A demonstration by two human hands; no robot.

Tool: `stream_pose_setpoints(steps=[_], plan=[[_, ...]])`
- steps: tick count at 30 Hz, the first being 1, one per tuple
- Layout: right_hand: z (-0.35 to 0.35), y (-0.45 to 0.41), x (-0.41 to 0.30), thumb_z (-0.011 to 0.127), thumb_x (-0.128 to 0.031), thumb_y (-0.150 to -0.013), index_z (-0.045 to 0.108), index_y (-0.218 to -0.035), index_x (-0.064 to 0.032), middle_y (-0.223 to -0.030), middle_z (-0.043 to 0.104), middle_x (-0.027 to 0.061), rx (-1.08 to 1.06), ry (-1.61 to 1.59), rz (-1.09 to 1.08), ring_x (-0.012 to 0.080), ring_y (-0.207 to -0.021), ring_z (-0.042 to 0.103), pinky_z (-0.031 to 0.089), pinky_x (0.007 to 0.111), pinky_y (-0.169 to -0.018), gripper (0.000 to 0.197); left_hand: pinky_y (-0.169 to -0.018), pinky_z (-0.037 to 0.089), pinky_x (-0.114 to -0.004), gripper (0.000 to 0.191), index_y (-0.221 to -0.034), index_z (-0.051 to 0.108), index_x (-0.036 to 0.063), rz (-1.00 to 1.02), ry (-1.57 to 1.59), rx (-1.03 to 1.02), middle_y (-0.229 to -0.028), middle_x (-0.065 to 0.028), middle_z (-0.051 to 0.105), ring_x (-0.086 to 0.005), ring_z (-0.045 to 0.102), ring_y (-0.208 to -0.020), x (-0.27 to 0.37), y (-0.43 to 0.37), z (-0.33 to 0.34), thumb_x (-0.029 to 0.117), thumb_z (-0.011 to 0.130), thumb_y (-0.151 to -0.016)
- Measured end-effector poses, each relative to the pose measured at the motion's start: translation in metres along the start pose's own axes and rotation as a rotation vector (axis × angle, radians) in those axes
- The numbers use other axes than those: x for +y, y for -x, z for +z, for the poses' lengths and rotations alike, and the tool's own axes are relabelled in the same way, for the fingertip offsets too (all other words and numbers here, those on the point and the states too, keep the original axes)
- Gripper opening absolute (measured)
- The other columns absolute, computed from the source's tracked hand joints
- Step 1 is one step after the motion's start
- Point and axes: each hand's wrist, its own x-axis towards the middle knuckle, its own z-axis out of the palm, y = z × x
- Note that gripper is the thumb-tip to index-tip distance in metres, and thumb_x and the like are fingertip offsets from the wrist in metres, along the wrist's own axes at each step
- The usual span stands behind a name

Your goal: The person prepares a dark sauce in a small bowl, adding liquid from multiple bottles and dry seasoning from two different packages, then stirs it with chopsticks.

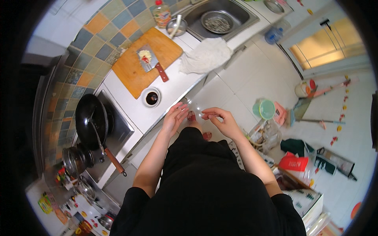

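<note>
My left hand [174, 118] is raised beside the counter's front edge, palm partly up, with nothing in it. To its right my right hand [220, 119] hovers over the floor, fingers bent and apart, also without an object. Nearest the left hand is a small white bowl [158, 99] of dark liquid [151, 98] on the white counter. Behind it lies a wooden cutting board [127, 70]. A cleaver [151, 65] rests on the board, its blade bearing chopped pale bits [144, 54] and red bits, its red-brown handle [161, 72] overhanging the board.
A black wok [88, 118] with a ladle sits on the stove [118, 141], its handle [114, 160] reaching past the front edge. A white cloth [206, 56] lies before the sink [242, 13], which holds a metal bowl [217, 22]. A green bucket [265, 109] stands on the floor.
</note>
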Motion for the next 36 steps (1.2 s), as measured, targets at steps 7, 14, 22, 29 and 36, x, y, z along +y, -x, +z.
stream_pose_setpoints(steps=[7,14,22,29,36], plan=[[-0.004,-0.074,-0.005,0.047,-0.002,-0.086,0.059,-0.104,-0.0017,-0.089,0.064,0.0072,-0.168,0.088,0.045,0.0138,-0.085,0.059,0.045,0.027,-0.079,0.022,-0.094,0.041,-0.037,0.034,-0.122,0.038,0.0022,0.066,0.083,0.086,-0.119,-0.0147,0.049,-0.0242,0.049,-0.110,0.025,-0.021,-0.017,0.009,0.044,-0.090],[-0.051,-0.104,0.015,0.046,-0.004,-0.087,0.057,-0.105,-0.0012,-0.087,0.063,0.0063,-0.020,-0.065,0.105,0.0123,-0.083,0.059,0.045,0.026,-0.077,0.021,-0.094,0.040,-0.036,0.031,-0.120,0.040,0.0037,-0.007,-0.002,0.101,-0.116,-0.0133,0.050,-0.0239,0.049,-0.109,0.039,-0.053,0.017,0.011,0.045,-0.090],[-0.153,-0.153,0.009,0.047,-0.005,-0.087,0.057,-0.106,-0.0004,-0.088,0.062,0.0076,0.081,-0.094,0.050,0.0141,-0.084,0.059,0.046,0.026,-0.078,0.021,-0.094,0.039,-0.036,0.032,-0.120,0.040,0.0040,0.005,-0.051,-0.102,-0.119,-0.0147,0.047,-0.0243,0.048,-0.110,0.052,-0.130,0.123,0.011,0.045,-0.090],[-0.289,-0.179,-0.010,0.050,-0.009,-0.087,0.057,-0.105,0.0001,-0.087,0.062,0.0072,0.153,-0.106,-0.014,0.0136,-0.083,0.059,0.046,0.025,-0.077,0.021,-0.094,0.039,-0.036,0.031,-0.121,0.041,0.0044,0.039,-0.083,-0.183,-0.120,-0.0139,0.047,-0.0228,0.048,-0.110,0.039,-0.227,0.245,0.010,0.043,-0.090],[-0.415,-0.207,-0.029,0.051,-0.008,-0.087,0.057,-0.100,0.0014,-0.085,0.062,0.0074,0.256,-0.060,-0.052,0.0130,-0.077,0.059,0.047,0.025,-0.074,0.017,-0.090,0.044,-0.032,0.027,-0.116,0.044,0.0021,0.146,-0.089,-0.229,-0.110,-0.0115,0.054,-0.0189,0.054,-0.101,0.022,-0.316,0.375,0.006,0.045,-0.089]])
